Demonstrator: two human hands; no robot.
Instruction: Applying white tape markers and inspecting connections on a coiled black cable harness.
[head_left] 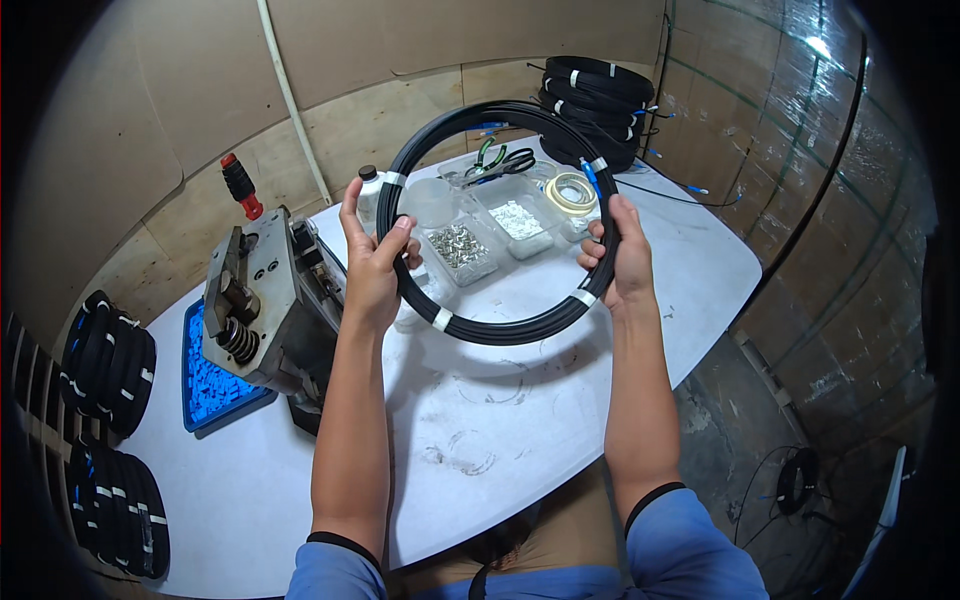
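A coil of black cable (517, 331), bound with several bands of white tape, is held up over the white table. My left hand (374, 268) grips its left side, the thumb on the front. On the opposite side my right hand (626, 250) closes round the coil, fingers curling through the ring. A blue connector (589, 174) lies against the coil at upper right, near a white band. Through the ring I see a clear box of small metal parts (460, 247) and another of small white pieces (519, 221).
Left of my arm stands a metal machine (270, 290) with a red-handled tool (240, 187) behind it. A blue tray (213, 395) holds small blue parts. Scissors (512, 163) and tape rolls (571, 193) lie at the back. Stacked cable coils (598, 100) rise behind; more coils (110, 365) sit left.
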